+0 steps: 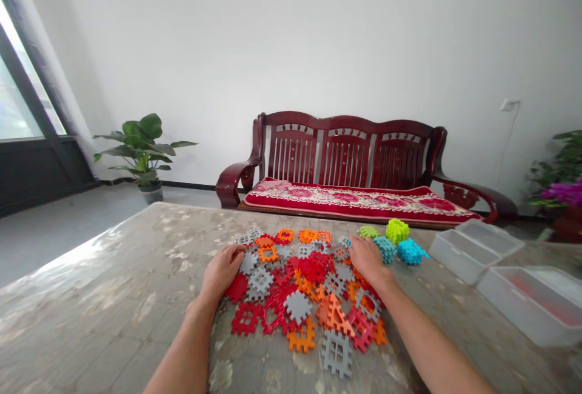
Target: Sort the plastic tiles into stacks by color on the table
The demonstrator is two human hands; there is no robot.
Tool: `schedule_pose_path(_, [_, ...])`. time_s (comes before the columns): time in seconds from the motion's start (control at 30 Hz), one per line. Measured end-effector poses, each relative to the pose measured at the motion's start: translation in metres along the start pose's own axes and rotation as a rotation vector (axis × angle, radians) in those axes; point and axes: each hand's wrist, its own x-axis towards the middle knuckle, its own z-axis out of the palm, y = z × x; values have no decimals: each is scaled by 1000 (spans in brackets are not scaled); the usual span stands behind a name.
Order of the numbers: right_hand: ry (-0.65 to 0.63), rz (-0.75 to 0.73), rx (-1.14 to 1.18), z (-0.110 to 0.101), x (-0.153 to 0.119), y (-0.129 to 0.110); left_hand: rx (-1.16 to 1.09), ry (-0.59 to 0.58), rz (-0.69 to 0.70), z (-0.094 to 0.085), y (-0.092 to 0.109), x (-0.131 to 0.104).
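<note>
A broad heap of interlocking plastic tiles with notched edges lies in front of me, in red, grey and orange. At its left edge rests my left hand point(224, 268), fingers loosely bent and apart beside a grey tile point(248, 262), with nothing visible in them. My right hand point(366, 257) reaches over the heap's far right side, its fingers closed around a small blue tile point(348, 242) that is mostly hidden. Just right of that hand are a teal stack point(384, 250), a bright blue stack point(411, 252), a yellow-green stack point(397, 231) and a flat green tile point(368, 232).
Two clear plastic boxes point(468, 254) stand at the right of the patterned tabletop point(104, 297); red shows through the nearer one. Beyond the table are a dark red wooden bench point(345, 157) with a red cover and a potted plant point(145, 151).
</note>
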Motion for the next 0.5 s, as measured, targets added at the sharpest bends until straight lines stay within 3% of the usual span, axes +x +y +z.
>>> schedule_pose_path(0.33, [-1,47,9,-2,-6,1,44,-17,9,-2,3,-1])
schedule_pose_path(0.5, [120,44,194,9,-14,11,67,4,1,-2,4,-1])
